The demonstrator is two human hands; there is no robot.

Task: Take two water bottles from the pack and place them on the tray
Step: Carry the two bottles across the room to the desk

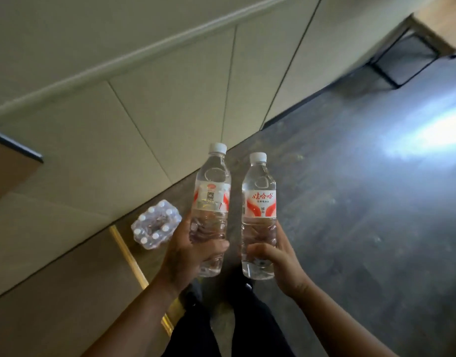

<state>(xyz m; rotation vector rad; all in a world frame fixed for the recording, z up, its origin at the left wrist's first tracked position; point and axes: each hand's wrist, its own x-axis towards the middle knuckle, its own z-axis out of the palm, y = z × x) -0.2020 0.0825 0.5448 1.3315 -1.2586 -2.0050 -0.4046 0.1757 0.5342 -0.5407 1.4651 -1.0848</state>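
Note:
I hold two clear water bottles with white caps and red-and-white labels, upright and side by side above the floor. My left hand (188, 256) grips the lower part of the left bottle (212, 191). My right hand (278, 258) grips the lower part of the right bottle (259, 202). The shrink-wrapped pack (156, 224) with several white-capped bottles stands on the floor, to the left of my left hand and next to the wall. No tray is in view.
A pale panelled wall (144, 99) runs along the left and top. The dark grey floor (363, 202) stretches to the right, with a bright glare. A black-framed table leg (399, 60) stands at the top right. My dark-trousered legs (247, 325) are below the bottles.

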